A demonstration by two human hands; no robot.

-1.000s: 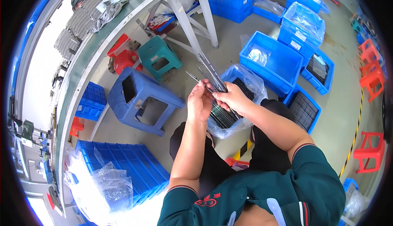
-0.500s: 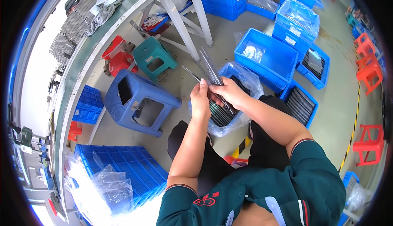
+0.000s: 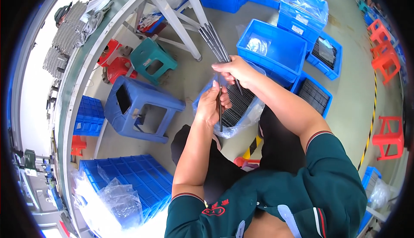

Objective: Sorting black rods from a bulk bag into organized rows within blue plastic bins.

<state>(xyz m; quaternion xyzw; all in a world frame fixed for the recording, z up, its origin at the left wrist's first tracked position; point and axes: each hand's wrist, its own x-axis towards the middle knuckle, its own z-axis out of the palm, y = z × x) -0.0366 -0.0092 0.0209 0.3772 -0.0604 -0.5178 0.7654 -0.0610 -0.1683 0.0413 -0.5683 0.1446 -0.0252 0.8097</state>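
A bundle of several thin dark metal rods (image 3: 212, 39) is gripped in my right hand (image 3: 236, 70), its far ends fanned up and to the left. Closer to me, my left hand (image 3: 212, 105) is closed round a single dark rod (image 3: 220, 116) held nearly upright in the picture. The two hands are close but apart. Below them stands a blue bin lined with clear plastic (image 3: 257, 113), where many similar rods (image 3: 238, 105) lie in rows. My hands and the held rods hide part of it.
A blue plastic stool (image 3: 148, 95) with a dark flat object (image 3: 123, 98) on it stands left, before a green stool (image 3: 148, 56). An open blue crate (image 3: 276, 52) and a rod-filled crate (image 3: 314, 93) are at right. Blue crates (image 3: 129, 177) sit near left, beside the workbench (image 3: 92, 44).
My left hand has drawn down and away from the bundle with one rod in it. The bundle has tilted left in my right hand. The whole view has shifted slightly.
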